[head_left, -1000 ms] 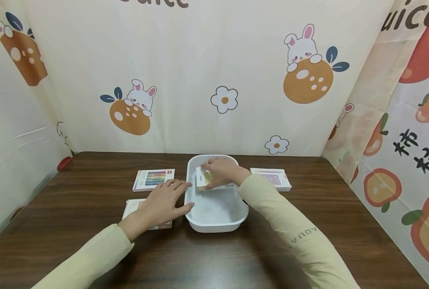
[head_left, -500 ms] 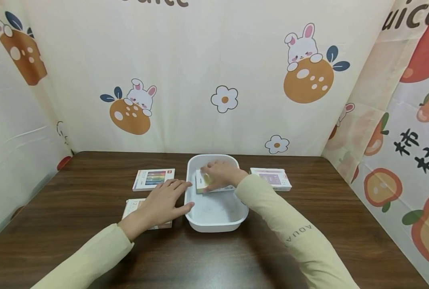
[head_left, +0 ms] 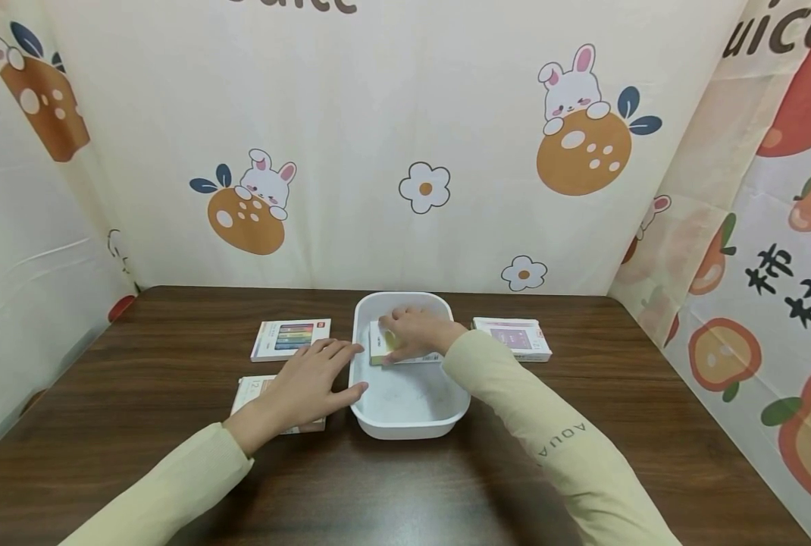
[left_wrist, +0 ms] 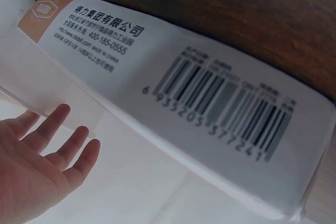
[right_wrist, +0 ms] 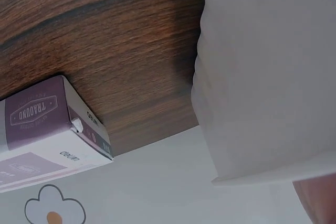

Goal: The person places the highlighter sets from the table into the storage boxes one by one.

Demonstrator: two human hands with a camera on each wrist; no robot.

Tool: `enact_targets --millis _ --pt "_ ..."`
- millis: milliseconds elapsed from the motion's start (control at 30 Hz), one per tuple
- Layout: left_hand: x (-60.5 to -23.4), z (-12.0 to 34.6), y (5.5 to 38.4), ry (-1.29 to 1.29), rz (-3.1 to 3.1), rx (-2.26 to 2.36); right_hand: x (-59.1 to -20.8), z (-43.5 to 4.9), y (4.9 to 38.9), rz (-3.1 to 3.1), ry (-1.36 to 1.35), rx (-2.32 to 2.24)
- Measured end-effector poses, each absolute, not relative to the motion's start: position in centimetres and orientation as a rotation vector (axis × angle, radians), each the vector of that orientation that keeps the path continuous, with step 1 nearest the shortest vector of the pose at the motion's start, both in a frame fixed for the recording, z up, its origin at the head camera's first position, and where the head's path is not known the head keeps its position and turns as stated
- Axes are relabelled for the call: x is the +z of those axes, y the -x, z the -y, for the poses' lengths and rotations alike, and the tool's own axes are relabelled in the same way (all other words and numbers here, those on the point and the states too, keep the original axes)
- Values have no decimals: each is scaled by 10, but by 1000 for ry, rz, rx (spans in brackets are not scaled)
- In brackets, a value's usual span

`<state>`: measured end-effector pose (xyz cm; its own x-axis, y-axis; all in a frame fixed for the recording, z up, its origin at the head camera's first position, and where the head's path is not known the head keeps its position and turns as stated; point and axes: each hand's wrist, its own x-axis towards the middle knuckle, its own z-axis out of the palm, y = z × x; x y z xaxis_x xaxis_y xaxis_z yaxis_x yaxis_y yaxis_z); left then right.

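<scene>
In the head view a white plastic basin stands mid-table. Toward its far end lies a flat white and yellow-green box. My right hand grips this box from above, covering most of it. My left hand has its fingers extended, the tips at the basin's left rim, and holds nothing. Under the left wrist is a white and tan carton; its barcode side fills much of the left wrist view, beside the left hand. In the right wrist view only a bit of skin shows, behind the basin wall.
A white box with a rainbow-striped picture lies left of the basin, at the back. On the right is a white and purple box. Patterned cloth hangs behind the brown wooden table.
My right hand and the box it grips have shifted slightly nearer and left inside the basin. My left hand stays in place.
</scene>
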<state>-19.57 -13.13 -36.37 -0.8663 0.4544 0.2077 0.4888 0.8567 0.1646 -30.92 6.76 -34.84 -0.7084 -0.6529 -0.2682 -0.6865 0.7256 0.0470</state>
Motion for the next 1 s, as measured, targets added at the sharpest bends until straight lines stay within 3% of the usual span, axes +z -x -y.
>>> enact_targets --millis 1000 --pt "-364 131 196 728 2876 -311 -339 -80 306 -2762 1093 290"
